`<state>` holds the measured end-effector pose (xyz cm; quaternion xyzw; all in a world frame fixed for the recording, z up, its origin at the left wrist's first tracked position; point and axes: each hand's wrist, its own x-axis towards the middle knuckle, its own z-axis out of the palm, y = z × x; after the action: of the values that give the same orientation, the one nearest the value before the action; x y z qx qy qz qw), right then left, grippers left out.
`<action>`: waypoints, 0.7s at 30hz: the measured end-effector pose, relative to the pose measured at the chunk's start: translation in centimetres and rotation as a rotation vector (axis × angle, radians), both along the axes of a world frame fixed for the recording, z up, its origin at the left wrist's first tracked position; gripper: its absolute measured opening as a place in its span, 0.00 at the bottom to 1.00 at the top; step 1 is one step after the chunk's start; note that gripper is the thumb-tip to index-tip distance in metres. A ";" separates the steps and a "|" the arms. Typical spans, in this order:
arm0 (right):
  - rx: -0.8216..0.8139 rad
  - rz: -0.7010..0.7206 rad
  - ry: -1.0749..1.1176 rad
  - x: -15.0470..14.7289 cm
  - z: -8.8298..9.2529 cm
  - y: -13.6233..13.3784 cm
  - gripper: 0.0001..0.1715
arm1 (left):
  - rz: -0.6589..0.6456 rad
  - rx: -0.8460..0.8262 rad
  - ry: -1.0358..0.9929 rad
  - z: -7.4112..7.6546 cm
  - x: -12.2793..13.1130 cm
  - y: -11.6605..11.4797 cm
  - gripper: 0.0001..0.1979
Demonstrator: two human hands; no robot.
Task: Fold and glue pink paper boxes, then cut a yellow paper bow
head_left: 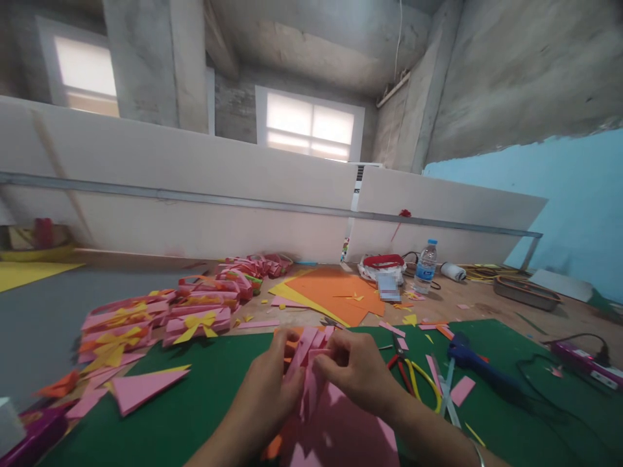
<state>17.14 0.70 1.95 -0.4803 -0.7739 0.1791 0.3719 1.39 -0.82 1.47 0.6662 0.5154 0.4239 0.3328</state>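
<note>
While we pinch the pink paper strips (311,353) over the green mat (209,408) on the worktop, left hand (270,389) and right hand (357,370) both have fingers closed on them; pulling unevenly could tear or crease a strip. We count one glue gun (474,363), one water bottle (426,266), and several finished pink bows (146,321), too overlapped to count.

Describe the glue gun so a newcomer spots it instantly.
Start at the green mat covering the near table. Right of the right hand, past the red-and-yellow-handled scissors, lies the glue gun: the only dark blue tool, with a black cord trailing right.
</note>
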 end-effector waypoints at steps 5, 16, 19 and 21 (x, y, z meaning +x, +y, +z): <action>0.036 -0.137 -0.162 -0.2 -0.7 0.5 0.06 | 0.017 0.038 -0.008 -1.2 0.6 0.2 0.15; 0.080 -0.074 0.265 -0.7 -1.3 0.7 0.15 | 0.126 0.030 -0.219 -0.6 0.8 0.0 0.22; -0.125 0.028 0.426 -0.6 -0.9 1.1 0.21 | 0.078 0.036 -0.288 -0.2 0.8 -0.1 0.23; -0.254 0.182 0.481 -0.6 -0.8 1.3 0.15 | 0.091 0.068 -0.290 -0.5 0.8 0.1 0.25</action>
<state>16.52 1.98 1.16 -0.3954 -0.6746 0.4162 0.4640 2.17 -0.75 0.99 0.5849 0.4770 0.5473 0.3616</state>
